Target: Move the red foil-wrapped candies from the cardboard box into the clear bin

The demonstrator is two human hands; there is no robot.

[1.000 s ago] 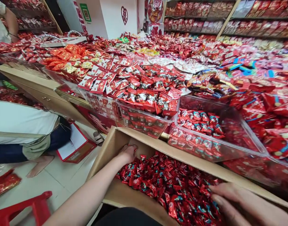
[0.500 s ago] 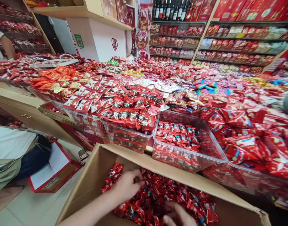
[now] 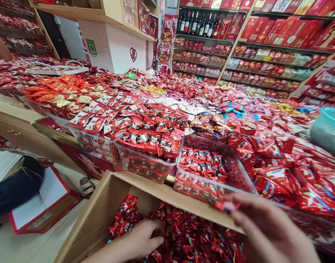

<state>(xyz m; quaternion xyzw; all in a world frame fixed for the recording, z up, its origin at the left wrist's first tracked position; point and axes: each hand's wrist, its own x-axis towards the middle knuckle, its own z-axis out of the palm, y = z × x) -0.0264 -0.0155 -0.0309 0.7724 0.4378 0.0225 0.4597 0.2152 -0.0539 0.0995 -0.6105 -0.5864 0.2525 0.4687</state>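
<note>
My right hand [image 3: 268, 226] is raised over the far edge of the cardboard box [image 3: 167, 194]. Between its thumb and fingertips is a small red wrapped candy [image 3: 224, 205], slightly blurred. Down inside the box, my left hand [image 3: 142, 235] rests on a heap of red wrapped candies [image 3: 191, 233]. Its fingers are curled inward, and whatever they hold is hidden. Just beyond the box stands a clear plastic bin [image 3: 199, 190], partly filled with similar red candies [image 3: 203, 162].
More bins, one with red and dark-labelled candies [image 3: 145, 135], line the display. A teal-rimmed container [image 3: 328, 129] stands at right. On the floor at left, a person in dark trousers [image 3: 19, 184] is beside a red-edged carton [image 3: 44, 199]. Stocked shelves [image 3: 203, 47] rise behind.
My right hand has risen out of the box to the right, now with a candy in its fingertips. My left hand stays low among the candies. The view has shifted slightly.
</note>
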